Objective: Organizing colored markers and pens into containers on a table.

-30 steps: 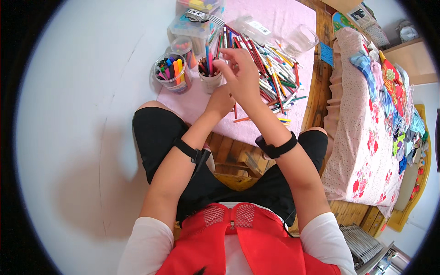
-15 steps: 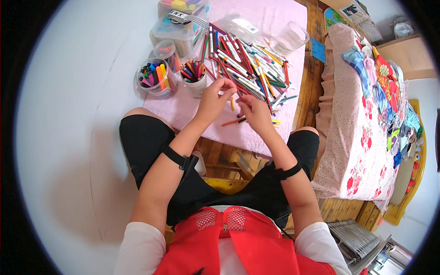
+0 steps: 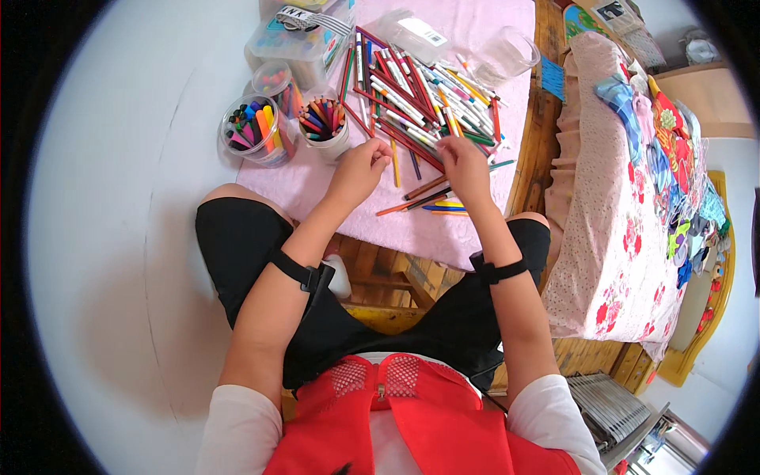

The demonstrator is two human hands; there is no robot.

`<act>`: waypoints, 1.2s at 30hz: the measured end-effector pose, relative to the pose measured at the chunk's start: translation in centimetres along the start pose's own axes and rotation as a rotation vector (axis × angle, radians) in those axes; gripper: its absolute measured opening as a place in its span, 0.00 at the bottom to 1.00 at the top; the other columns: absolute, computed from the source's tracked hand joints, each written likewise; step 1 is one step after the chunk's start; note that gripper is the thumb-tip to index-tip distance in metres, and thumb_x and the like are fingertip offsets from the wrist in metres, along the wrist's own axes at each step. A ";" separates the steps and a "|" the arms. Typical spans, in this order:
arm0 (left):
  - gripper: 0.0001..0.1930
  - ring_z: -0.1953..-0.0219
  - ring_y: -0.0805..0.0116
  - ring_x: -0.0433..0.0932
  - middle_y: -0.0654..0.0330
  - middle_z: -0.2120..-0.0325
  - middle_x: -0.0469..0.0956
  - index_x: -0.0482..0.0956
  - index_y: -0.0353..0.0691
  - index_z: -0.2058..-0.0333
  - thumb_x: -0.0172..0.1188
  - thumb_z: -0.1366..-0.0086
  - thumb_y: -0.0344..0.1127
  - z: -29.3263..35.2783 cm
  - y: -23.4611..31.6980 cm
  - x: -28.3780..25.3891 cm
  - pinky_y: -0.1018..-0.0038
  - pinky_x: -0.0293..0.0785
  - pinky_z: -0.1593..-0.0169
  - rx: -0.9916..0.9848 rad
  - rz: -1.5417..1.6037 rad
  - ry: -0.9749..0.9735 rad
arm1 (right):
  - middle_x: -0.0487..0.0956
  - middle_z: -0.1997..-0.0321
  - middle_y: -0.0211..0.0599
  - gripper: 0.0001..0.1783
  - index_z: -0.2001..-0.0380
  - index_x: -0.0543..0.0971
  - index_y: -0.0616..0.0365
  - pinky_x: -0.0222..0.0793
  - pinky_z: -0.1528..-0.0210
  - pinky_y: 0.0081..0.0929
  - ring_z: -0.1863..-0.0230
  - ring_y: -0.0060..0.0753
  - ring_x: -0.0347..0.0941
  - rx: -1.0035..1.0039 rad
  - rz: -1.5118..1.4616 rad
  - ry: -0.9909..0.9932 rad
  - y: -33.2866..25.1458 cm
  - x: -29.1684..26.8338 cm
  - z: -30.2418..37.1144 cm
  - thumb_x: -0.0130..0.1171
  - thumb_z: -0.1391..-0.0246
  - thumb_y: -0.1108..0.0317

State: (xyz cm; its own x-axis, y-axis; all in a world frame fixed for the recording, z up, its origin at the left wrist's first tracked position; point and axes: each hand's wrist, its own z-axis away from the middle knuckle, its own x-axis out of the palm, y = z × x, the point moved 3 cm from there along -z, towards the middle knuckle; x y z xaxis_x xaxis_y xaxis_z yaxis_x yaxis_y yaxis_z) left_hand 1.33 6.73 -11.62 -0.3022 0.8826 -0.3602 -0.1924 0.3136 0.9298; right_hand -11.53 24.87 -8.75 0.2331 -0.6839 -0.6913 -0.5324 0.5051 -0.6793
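At far left, a clear tub (image 3: 286, 150) held upright markers (image 3: 265, 127). Right of it, a white cup (image 3: 329, 150) held coloured pencils (image 3: 323, 119), long axes near upright, sharpened tips upward, slightly fanned. The left hand (image 3: 359, 172) was near the cup, fingers curled narrow; whether it gripped anything could not be told. Beyond its fingertips, a yellow pencil (image 3: 396, 165) lay on the pink cloth (image 3: 356, 226), its axis running away from the person. The loose pile (image 3: 405, 101) lay mostly diagonal, far left to near right. The right hand (image 3: 465, 168), fingers bunched, was at the pile's near edge; its grip could not be confirmed.
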 end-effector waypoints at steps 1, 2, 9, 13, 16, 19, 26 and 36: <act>0.05 0.70 0.77 0.76 0.64 0.72 0.79 0.76 0.35 0.61 0.59 0.34 0.28 0.1 -0.3 -0.1 0.79 0.73 0.64 -0.006 0.000 0.002 | 0.79 0.64 0.41 0.06 0.64 0.81 0.58 0.73 0.59 0.36 0.61 0.43 0.77 -0.113 0.059 -0.121 -0.8 0.4 0.7 0.60 0.47 0.73; 0.05 0.70 0.77 0.76 0.64 0.72 0.79 0.76 0.35 0.61 0.58 0.35 0.27 0.3 -0.5 -0.1 0.78 0.73 0.64 -0.011 -0.020 -0.005 | 0.79 0.63 0.40 0.07 0.65 0.81 0.56 0.73 0.58 0.37 0.57 0.46 0.76 -0.226 0.116 -0.242 -1.5 0.8 1.5 0.59 0.48 0.74; 0.07 0.71 0.63 0.81 0.54 0.73 0.82 0.80 0.33 0.63 0.60 0.38 0.29 0.8 0.5 -0.2 0.69 0.76 0.63 -0.020 -0.284 -0.047 | 0.78 0.66 0.40 0.08 0.66 0.80 0.58 0.74 0.58 0.38 0.58 0.46 0.77 -0.257 0.304 -0.290 -2.2 1.7 3.8 0.63 0.49 0.68; 0.08 0.68 0.57 0.82 0.49 0.71 0.82 0.81 0.33 0.62 0.59 0.38 0.29 1.1 -1.4 -0.1 0.66 0.77 0.60 0.027 -0.330 -0.012 | 0.78 0.72 0.42 0.20 0.70 0.78 0.61 0.75 0.65 0.35 0.66 0.44 0.79 -0.151 0.465 -0.205 -4.1 3.8 2.9 0.67 0.50 0.53; 0.10 0.66 0.56 0.83 0.49 0.69 0.83 0.81 0.33 0.59 0.57 0.36 0.29 1.2 -1.6 -0.5 0.66 0.77 0.59 0.046 -0.352 0.007 | 0.79 0.72 0.44 0.27 0.69 0.76 0.62 0.77 0.67 0.34 0.69 0.43 0.80 -0.077 0.594 -0.222 -5.5 5.7 1.7 0.69 0.53 0.46; 0.10 0.65 0.56 0.83 0.48 0.69 0.83 0.80 0.32 0.59 0.55 0.36 0.28 0.7 -0.7 -0.1 0.65 0.77 0.58 -0.023 -0.321 -0.057 | 0.80 0.76 0.45 0.25 0.69 0.75 0.63 0.77 0.71 0.39 0.73 0.47 0.81 0.026 0.562 -0.185 -3.6 7.8 0.5 0.65 0.51 0.48; 0.10 0.68 0.58 0.83 0.48 0.70 0.82 0.79 0.31 0.59 0.51 0.33 0.29 0.7 -1.1 -0.2 0.64 0.76 0.60 -0.050 -0.336 -0.053 | 0.83 0.71 0.46 0.08 0.74 0.79 0.61 0.79 0.72 0.39 0.71 0.45 0.83 -0.123 0.667 -0.315 -3.9 9.2 -0.5 0.57 0.47 0.67; 0.16 0.72 0.76 0.75 0.64 0.72 0.78 0.78 0.34 0.53 0.46 0.24 0.40 -1.1 -2.9 0.1 0.74 0.74 0.66 -0.131 0.486 -0.075 | 0.76 0.78 0.32 0.20 0.72 0.78 0.62 0.67 0.73 0.28 0.79 0.27 0.70 0.301 -0.454 -0.676 -5.8 6.7 2.1 0.51 0.34 0.56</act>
State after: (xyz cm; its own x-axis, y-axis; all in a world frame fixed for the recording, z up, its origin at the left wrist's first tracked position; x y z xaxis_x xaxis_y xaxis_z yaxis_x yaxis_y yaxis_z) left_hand 0.86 5.57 -14.41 -0.3187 0.9398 0.1230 -0.1631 -0.1822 0.9696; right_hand -5.18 18.46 -9.97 0.8551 -0.4421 -0.2710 -0.0549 0.4425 -0.8951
